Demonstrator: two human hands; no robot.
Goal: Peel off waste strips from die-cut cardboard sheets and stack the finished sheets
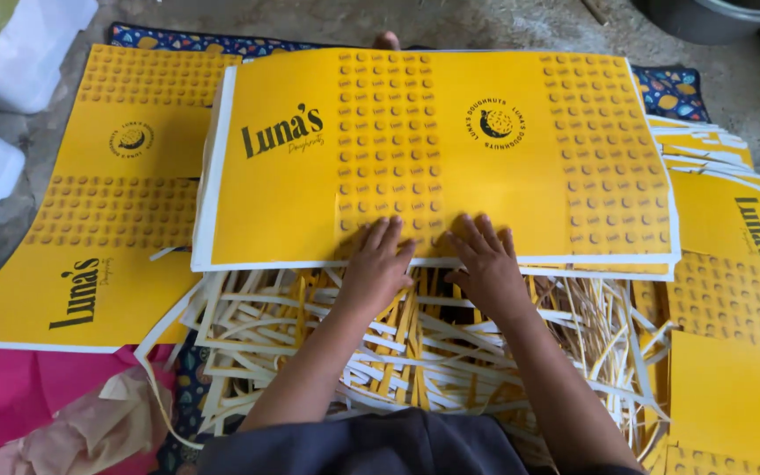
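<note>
A stack of large yellow printed cardboard sheets (pixel 292 202) with white borders lies flat in front of me. My left hand (pixel 378 264) rests palm down on the stack's near edge, fingers spread. Just to its right, my right hand (pixel 485 264) presses the same edge, fingers also apart. Neither hand grips anything. Below both hands lies a tangle of thin white and yellow paper trim strips (pixel 415 343).
More yellow sheets lie at the left (pixel 90 220) and fanned out at the right (pixel 732 264). Pink cloth (pixel 19 396) sits at the near left, white blocks (pixel 10 53) at far left, a dark tub (pixel 714 18) at the far right on the concrete floor.
</note>
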